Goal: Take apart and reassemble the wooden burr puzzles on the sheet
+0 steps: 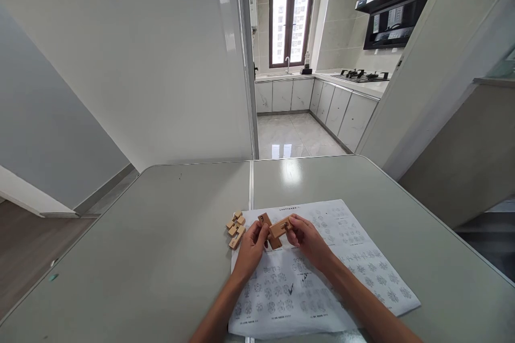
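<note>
Wooden puzzle pieces are joined in a cross shape between my two hands, above a printed sheet. My left hand pinches the left side of the joined pieces. With thumb and fingers closed, my right hand grips the right end of the crossing piece, which has a dark mark on it. Just left of my left hand, several loose notched wooden pieces lie in a group by the sheet's edge. The paper sheet carries rows of small printed assembly drawings and two dark handwritten marks.
The sheet lies on a grey-green table with a seam down its middle. A small green bit is near the left edge. Beyond stands a white wall panel, and a doorway opens onto a kitchen with white cabinets and a gas stove.
</note>
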Demonstrator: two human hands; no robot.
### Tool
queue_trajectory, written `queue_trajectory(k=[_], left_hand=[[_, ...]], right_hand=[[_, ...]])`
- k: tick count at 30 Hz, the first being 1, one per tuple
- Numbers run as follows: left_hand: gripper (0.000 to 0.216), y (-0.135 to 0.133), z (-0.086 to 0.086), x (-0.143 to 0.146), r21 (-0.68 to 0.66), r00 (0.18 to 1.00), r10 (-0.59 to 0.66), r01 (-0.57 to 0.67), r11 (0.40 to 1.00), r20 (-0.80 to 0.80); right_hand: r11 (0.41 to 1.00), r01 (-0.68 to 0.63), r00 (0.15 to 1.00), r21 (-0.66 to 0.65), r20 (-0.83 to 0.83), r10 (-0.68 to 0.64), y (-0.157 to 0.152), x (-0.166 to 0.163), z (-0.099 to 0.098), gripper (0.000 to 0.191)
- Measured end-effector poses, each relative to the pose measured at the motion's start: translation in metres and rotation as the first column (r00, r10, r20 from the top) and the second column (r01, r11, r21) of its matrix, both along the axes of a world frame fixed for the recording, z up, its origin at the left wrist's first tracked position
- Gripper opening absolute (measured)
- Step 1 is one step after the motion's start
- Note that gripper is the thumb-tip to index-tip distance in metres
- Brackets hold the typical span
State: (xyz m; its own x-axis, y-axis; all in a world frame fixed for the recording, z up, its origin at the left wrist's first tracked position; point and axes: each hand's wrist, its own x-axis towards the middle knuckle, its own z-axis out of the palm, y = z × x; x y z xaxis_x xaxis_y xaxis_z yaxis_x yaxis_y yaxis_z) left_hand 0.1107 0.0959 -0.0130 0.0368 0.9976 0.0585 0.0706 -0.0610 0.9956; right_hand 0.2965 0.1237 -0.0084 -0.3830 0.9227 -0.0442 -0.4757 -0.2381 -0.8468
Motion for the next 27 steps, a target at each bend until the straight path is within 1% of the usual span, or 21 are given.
queue_trajectory(k=[11, 21, 27], left_hand=[[0.042, -0.0007, 0.0079, 0.0009, -0.023, 0.999, 0.024, -0.023, 0.999, 0.021], [0.042, 0.0000, 0.0065, 0.0000, -0.037, 0.999, 0.032, -0.031, 0.999, 0.033], [0.044, 0.0008, 0.0025, -0.0016, -0.048, 0.999, 0.031, -0.029, 0.998, 0.039]], right_hand=[[0.998, -0.063, 0.998, -0.023, -0.003, 0.063, 0.0009, 0.0025, 0.0009, 0.035], [0.998, -0.061, 0.998, -0.029, -0.016, 0.061, 0.0011, 0.0016, 0.0000, 0.035], [0.994, -0.085, 0.996, -0.067, -0.045, 0.082, 0.0000, 0.0020, 0.0017, 0.035]])
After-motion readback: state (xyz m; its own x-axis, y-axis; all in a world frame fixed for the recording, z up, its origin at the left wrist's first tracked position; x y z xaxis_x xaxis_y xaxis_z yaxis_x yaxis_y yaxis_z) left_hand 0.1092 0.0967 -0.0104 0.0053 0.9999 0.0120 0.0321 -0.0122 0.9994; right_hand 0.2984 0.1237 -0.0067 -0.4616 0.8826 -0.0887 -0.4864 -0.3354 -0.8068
